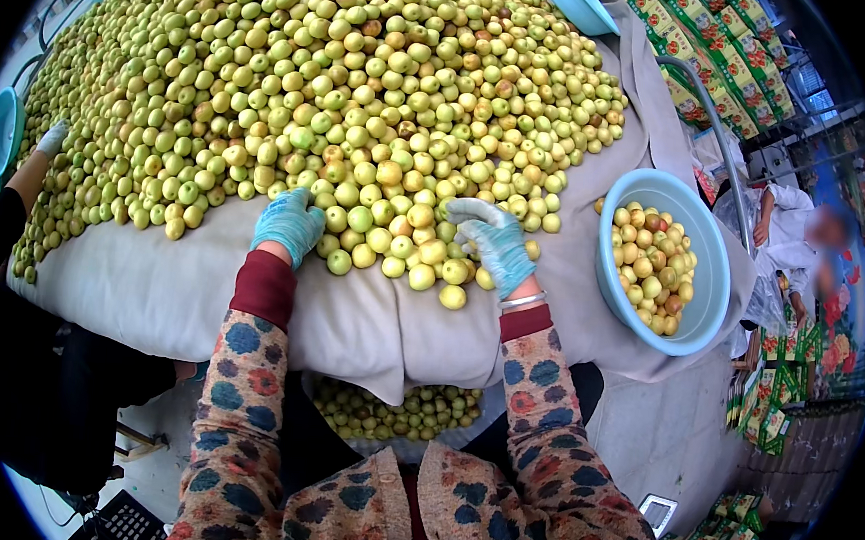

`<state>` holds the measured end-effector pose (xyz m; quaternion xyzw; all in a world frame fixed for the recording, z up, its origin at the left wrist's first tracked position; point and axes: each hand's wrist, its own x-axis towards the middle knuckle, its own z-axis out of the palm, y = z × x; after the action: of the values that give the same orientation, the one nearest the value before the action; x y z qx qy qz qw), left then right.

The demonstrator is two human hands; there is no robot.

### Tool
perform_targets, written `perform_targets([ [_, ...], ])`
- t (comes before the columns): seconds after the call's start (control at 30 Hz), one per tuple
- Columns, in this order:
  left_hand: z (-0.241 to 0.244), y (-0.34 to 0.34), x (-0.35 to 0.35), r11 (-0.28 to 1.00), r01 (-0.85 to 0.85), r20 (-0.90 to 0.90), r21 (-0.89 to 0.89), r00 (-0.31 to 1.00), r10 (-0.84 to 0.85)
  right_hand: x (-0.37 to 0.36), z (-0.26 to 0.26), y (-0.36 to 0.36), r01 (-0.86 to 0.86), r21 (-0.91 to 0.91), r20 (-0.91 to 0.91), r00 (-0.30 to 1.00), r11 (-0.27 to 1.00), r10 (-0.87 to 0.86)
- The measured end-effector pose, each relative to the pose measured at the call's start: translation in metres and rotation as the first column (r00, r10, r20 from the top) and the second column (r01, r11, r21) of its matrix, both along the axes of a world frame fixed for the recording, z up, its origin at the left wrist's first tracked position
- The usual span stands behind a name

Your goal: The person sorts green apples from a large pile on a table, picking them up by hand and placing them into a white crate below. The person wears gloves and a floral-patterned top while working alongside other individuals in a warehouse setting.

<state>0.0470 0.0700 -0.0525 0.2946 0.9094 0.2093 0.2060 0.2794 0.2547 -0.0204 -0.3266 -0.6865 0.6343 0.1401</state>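
A large heap of green-yellow jujube-like fruits [384, 101] covers a table draped with grey cloth [161, 274]. My left hand [290, 224], in a light blue glove, rests at the heap's near edge, its fingertips against the fruits; whether it holds one is hidden. My right hand [494, 243], gloved alike and with a silver bangle at the wrist, is over the heap's near right edge, fingers bent and apart from the thumb, nothing seen in its grasp. Between both hands lie loose fruits, one [452, 296] nearest me on the cloth.
A blue plastic basin [709, 289] holding yellower fruits stands at the table's right. Below the table edge is a container of green fruits [407, 411]. Another person's gloved hand [52, 139] touches the heap at left. Co-workers sit far right near printed cartons [777, 399]. A metal rail [720, 132] curves behind the basin.
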Motion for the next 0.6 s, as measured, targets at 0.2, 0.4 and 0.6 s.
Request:
perform_targets([
  [0.2,0.003,0.003,0.001,1.000,0.003,0.019,-0.024,1.000,-0.003,-0.042,-0.018,-0.023,-0.294,0.576,0.290,0.946,0.763,0.145],
  [0.4,0.008,0.000,0.000,0.999,0.013,0.036,-0.052,0.999,-0.011,-0.083,0.025,-0.020,-0.430,0.375,0.530,0.826,0.821,0.191],
  [0.6,-0.004,0.005,-0.001,0.999,0.025,-0.027,0.028,0.999,-0.024,-0.122,-0.020,0.009,-0.385,0.722,0.419,0.905,0.575,0.079],
])
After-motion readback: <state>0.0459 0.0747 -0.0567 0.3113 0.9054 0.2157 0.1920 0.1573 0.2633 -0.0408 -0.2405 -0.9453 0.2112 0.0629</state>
